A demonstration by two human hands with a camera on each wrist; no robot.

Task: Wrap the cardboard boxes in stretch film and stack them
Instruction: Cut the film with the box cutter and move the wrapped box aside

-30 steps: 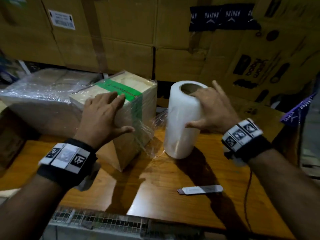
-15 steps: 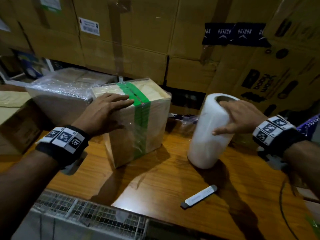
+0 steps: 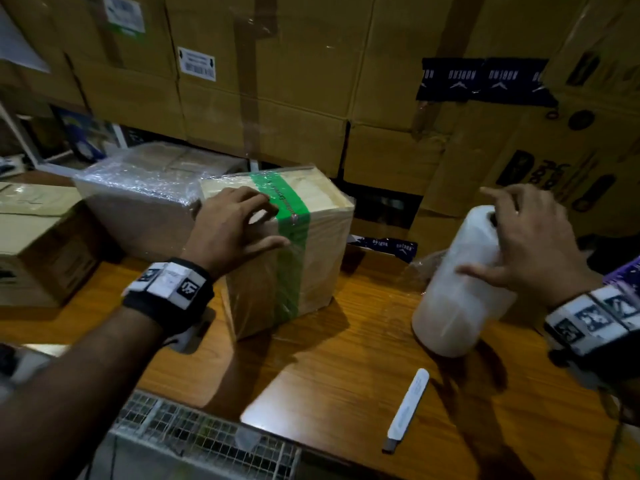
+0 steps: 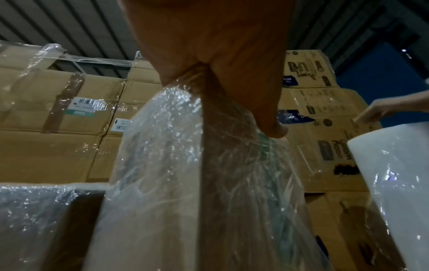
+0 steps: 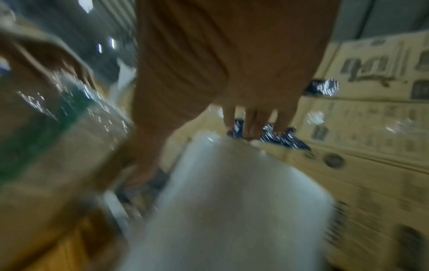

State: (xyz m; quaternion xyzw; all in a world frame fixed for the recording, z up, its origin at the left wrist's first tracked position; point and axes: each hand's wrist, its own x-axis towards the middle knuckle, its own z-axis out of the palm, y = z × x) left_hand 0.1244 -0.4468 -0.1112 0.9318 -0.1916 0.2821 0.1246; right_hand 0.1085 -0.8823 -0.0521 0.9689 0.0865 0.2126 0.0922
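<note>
Stacked cartons (image 3: 263,81) wall the far side of the wooden table (image 3: 346,368). Left hand (image 3: 230,226) presses spread fingers on the green-taped box (image 3: 304,258), a wrapped box (image 3: 138,188) just left. Right hand (image 3: 530,244) grips the film roll (image 3: 457,299); a white cutter (image 3: 407,410) lies near.

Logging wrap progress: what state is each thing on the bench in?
Green-taped box: film-covered, upright, left hand pressing its top.
Stretch film roll: tilted, right hand gripping its top.
Rear box: wrapped in film.
Utility knife: lying flat, untouched.
</note>
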